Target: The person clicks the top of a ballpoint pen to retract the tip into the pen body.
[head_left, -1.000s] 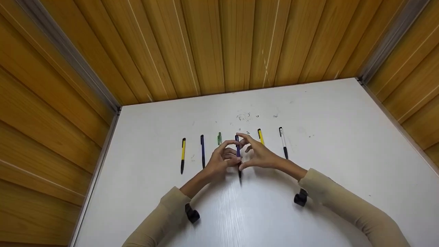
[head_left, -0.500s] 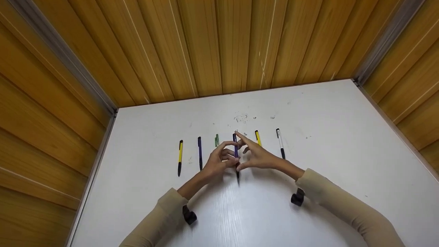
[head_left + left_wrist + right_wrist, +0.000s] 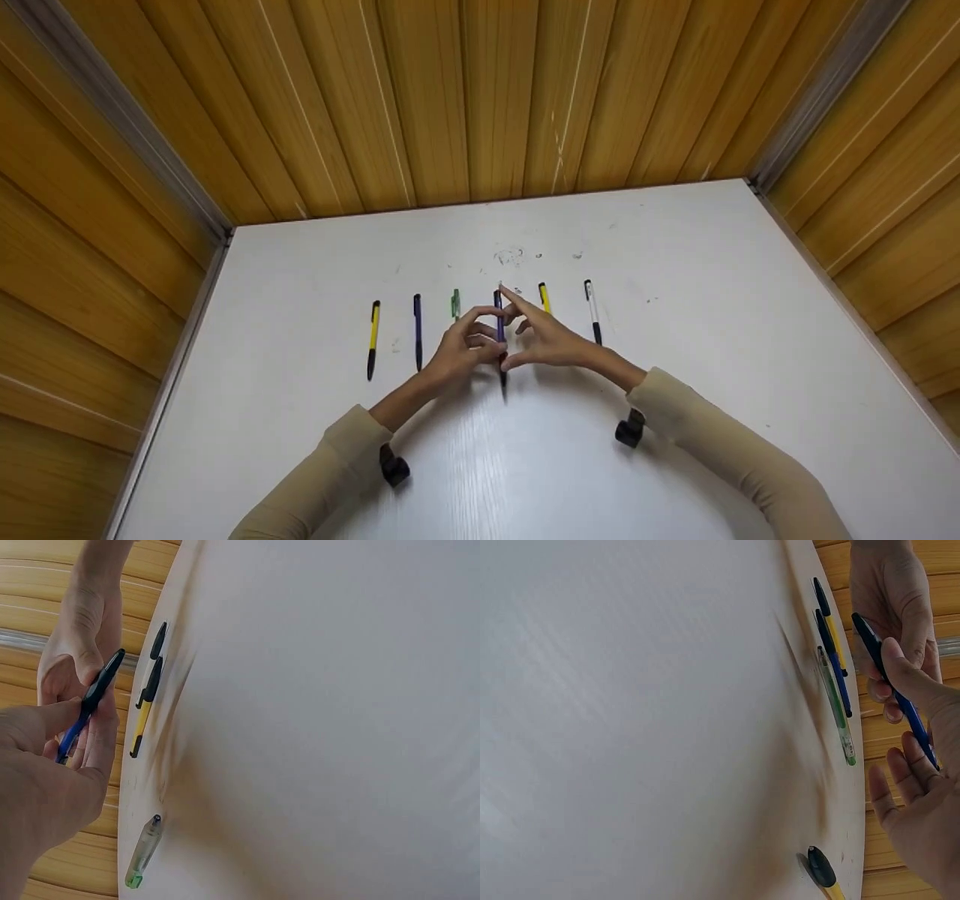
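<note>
A blue pen with a black grip [image 3: 500, 322] is held between both hands, black end toward the person. The left hand [image 3: 465, 351] pinches it between thumb and fingers. From the other side, the right hand [image 3: 549, 337] has its thumb on the black grip and a fingertip at the far end. In the left wrist view the pen [image 3: 73, 736] slants above the table; the right wrist view shows the right thumb along the pen [image 3: 911, 716], other fingers spread. Behind the left hand lies a green pen [image 3: 455, 301], and a yellow pen [image 3: 545, 298] is partly covered by the right hand.
On the white table [image 3: 315, 277], a yellow-black pen [image 3: 373, 337] and a blue pen [image 3: 418, 330] lie left of the hands. A white-black pen [image 3: 592, 309] lies to the right. Wood-patterned walls [image 3: 450, 97] stand behind and at the sides.
The whole head view has shifted, so table, pens and hands appear farther left. The hands keep nearly the same hold on the blue pen.
</note>
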Demonstrator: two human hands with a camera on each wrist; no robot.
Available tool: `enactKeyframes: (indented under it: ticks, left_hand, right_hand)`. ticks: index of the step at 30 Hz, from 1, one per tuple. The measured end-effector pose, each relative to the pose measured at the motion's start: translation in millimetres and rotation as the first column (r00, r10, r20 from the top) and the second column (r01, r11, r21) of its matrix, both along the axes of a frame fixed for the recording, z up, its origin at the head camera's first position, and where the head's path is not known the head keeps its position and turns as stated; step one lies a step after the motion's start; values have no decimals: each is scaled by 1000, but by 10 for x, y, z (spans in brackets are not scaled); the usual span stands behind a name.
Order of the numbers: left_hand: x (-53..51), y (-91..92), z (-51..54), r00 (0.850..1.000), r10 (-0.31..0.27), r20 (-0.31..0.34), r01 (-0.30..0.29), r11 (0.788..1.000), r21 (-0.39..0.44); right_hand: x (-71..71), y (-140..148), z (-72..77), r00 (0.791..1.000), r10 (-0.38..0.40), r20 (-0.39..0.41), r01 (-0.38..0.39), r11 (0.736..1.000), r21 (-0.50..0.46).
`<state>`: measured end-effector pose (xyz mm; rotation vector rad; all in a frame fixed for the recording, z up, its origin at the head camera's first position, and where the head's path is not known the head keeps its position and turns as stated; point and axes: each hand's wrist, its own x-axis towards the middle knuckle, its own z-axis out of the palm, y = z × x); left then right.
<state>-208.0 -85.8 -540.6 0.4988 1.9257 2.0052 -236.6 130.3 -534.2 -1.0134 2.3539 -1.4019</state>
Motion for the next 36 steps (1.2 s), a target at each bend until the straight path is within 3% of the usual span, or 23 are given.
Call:
enactKeyframes:
  ticks: [15,23,32,36]
  left_hand:
    - [-21,0,101,999,40,-23,-40,999,-19]
    - [-32,41,138,998,67,5,-67,998,-8]
    - [-49,90,146,996,73,-51,-75,995,-58]
    - [-50,119,139,996,73,-45,-75,997,-38]
  right_hand:
    - [-58,-10,72,1000,3,5,-3,1000,-30]
    - [-84,10,107,1000,3,-13,-4,1000,-6]
    - [-107,85,109,1000,11,-21,-11,1000,14]
    - [-96,122,100,1000,6,-15,-6,1000,7]
